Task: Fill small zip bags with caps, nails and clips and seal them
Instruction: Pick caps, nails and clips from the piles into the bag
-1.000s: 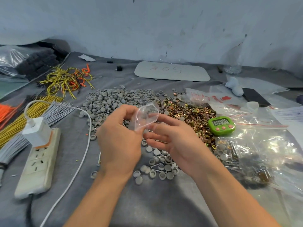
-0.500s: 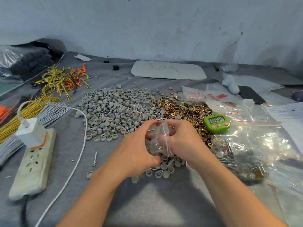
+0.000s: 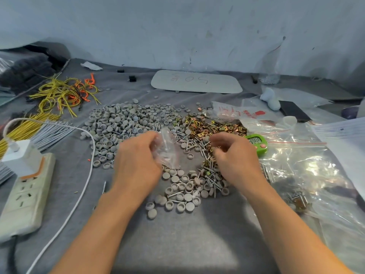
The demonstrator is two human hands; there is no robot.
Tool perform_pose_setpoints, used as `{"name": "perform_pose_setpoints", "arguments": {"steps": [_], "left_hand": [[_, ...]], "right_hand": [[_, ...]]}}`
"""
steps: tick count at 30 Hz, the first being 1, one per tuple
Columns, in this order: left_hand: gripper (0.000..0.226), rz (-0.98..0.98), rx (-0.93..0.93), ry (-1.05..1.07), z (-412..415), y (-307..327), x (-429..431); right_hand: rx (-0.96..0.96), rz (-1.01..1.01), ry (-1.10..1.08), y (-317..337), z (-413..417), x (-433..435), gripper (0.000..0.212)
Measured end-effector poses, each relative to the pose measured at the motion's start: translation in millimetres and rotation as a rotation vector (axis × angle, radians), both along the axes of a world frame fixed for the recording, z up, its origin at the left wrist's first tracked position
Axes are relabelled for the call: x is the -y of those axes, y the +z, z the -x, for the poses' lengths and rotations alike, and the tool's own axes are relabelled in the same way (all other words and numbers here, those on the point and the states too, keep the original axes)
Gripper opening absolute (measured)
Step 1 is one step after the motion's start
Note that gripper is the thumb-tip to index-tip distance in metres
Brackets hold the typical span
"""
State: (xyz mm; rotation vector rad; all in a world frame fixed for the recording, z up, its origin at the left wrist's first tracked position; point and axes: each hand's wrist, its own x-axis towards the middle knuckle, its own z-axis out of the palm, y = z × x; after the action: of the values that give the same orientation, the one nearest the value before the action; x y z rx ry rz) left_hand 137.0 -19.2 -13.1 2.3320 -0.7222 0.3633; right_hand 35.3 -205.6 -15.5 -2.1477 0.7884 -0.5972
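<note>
While our left hand (image 3: 136,161) grips the small clear zip bag (image 3: 167,150) by its side, the bag hangs low over the grey counter (image 3: 187,244), between the heap of caps (image 3: 122,123) and the scattered nails (image 3: 209,175). Our right hand (image 3: 235,157) hovers apart from it over those nails, fingers (image 3: 221,145) curled, and we cannot tell if they hold anything. Brass clips (image 3: 213,126) lie just beyond. A green timer (image 3: 256,143) sits beside that hand, big plastic bags (image 3: 306,165) right, power strip (image 3: 27,194) far left.
</note>
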Motion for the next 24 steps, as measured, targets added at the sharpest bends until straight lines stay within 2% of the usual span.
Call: {"name": "perform_pose_setpoints", "arguments": {"steps": [2, 5, 7, 10, 12, 16, 20, 24], "left_hand": [[0.057, 0.058, 0.153, 0.02, -2.3, 1.5, -5.2], [0.044, -0.131, 0.276, 0.026, 3.1, -4.0, 1.3], [0.039, -0.278, 0.138, -0.022, 4.8, -15.3, 8.9], [0.059, -0.288, -0.208, -0.094, 2.3, -20.4, 10.6], [0.075, -0.258, -0.293, -0.134, -0.5, -19.0, 8.4], [0.097, -0.237, -0.326, -0.191, -1.0, -12.6, 7.0], [0.122, -0.222, -0.318, -0.307, 2.8, -3.2, 3.6], [0.114, -0.078, -0.281, -0.388, 15.0, 3.7, 10.5]], "right_hand": [[-0.192, 0.106, -0.007, -2.1, 1.1, 4.2, 0.048], [-0.417, 0.241, 0.051, 2.5, -1.0, 4.1, 0.064], [-0.46, 0.311, 0.07, 5.9, -1.1, 5.6, 0.063], [-0.531, 0.394, 0.114, 6.3, -0.1, 9.3, 0.051], [-0.584, 0.456, 0.156, 8.0, -0.4, 10.4, 0.042], [-0.579, 0.456, 0.122, 12.6, 1.7, 12.3, 0.037], [-0.578, 0.372, 0.034, 14.2, 0.2, 9.5, 0.029], [-0.444, 0.272, -0.067, 9.0, 2.9, 14.2, 0.026]]}}
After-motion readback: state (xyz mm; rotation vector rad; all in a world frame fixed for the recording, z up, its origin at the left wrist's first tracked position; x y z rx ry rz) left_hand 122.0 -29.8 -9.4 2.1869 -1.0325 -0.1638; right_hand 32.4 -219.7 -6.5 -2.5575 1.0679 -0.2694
